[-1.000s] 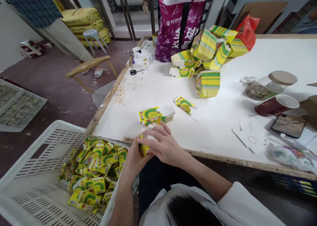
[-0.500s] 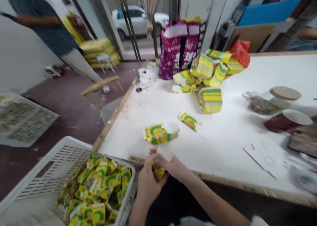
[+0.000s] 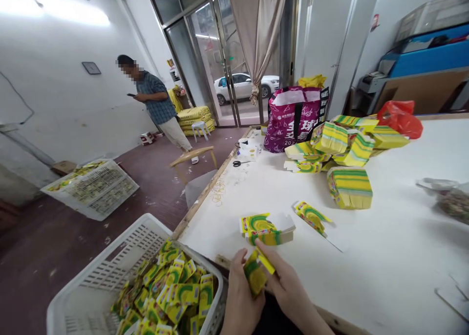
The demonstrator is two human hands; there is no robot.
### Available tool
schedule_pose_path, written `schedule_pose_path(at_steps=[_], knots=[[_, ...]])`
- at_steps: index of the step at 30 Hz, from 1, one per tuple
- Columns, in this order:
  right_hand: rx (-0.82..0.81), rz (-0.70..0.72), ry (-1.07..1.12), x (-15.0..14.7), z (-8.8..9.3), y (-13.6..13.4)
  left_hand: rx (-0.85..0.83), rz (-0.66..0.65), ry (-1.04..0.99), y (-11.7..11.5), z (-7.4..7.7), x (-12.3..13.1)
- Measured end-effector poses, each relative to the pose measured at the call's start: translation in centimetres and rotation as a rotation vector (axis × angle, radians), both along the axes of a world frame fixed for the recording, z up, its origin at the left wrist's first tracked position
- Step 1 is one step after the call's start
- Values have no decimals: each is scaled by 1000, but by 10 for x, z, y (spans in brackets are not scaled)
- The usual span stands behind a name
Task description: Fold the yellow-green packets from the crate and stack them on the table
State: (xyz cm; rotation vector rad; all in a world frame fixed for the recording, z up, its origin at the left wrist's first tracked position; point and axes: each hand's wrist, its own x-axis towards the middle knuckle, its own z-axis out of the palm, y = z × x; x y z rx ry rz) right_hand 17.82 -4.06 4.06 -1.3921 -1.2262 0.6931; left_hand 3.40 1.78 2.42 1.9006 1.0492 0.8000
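A small yellow-and-green cardboard box (image 3: 255, 276) is held between my two hands at the table's front edge. My left hand (image 3: 240, 293) wraps round its left side and underside. With its fingers on the box's upper flap, my right hand (image 3: 284, 279) grips from the right. Just beyond my fingertips a bundle of flat yellow-and-green cartons (image 3: 256, 227) lies on the white table (image 3: 220, 239). A loose flattened carton (image 3: 311, 217) rests to its right. Left of my hands, a white plastic basket (image 3: 98, 266) holds many small yellow boxes (image 3: 183, 293).
Stacked carton bundles (image 3: 350, 188) and a purple bag (image 3: 284, 124) stand farther back, with a red plastic bag (image 3: 399, 120) at right. Scissors (image 3: 238, 163) lie near the left edge. A chair (image 3: 198, 183), another basket (image 3: 98, 188) and a standing person (image 3: 157, 100) are beyond.
The view has swung up and left, so the scene sits lower and farther right. Both hands still hold the box, now tilted with its yellow flap showing under my right fingers.
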Motion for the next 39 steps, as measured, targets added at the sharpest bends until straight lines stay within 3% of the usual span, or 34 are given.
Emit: schedule_pose_path(at_steps=[3, 7, 12, 16, 20, 22, 24, 27, 30, 34, 39], knots=[[35, -11, -53, 9, -3, -2, -34, -69, -15, -3, 7, -3], [12, 170, -153, 19, -7, -7, -38, -98, -16, -1, 24, -4], [-108, 332, -218, 44, 22, -14, -70, -144, 46, 4, 42, -6], [-159, 277, -197, 46, 39, -12, -50, -162, 35, 3, 38, -3], [-95, 188, -49, 26, 22, -6, -184, -107, -68, 3, 26, 0], [-34, 141, 68, 22, 11, -3, -272, 16, -315, 8, 22, -3], [3, 59, 110, 26, 3, 1, -287, 264, -711, 16, 20, -9], [-21, -138, -47, 47, 4, 14, -315, 585, -1124, 28, 19, -19], [-113, -278, -301, 66, 11, 36, -518, 661, -1130, 29, 16, -18], [-349, -304, -635, 74, 15, 65, -661, 666, -1079, 20, 12, -6], [-492, -282, -678, 74, 11, 79, -679, 597, -1001, 17, 8, -2]])
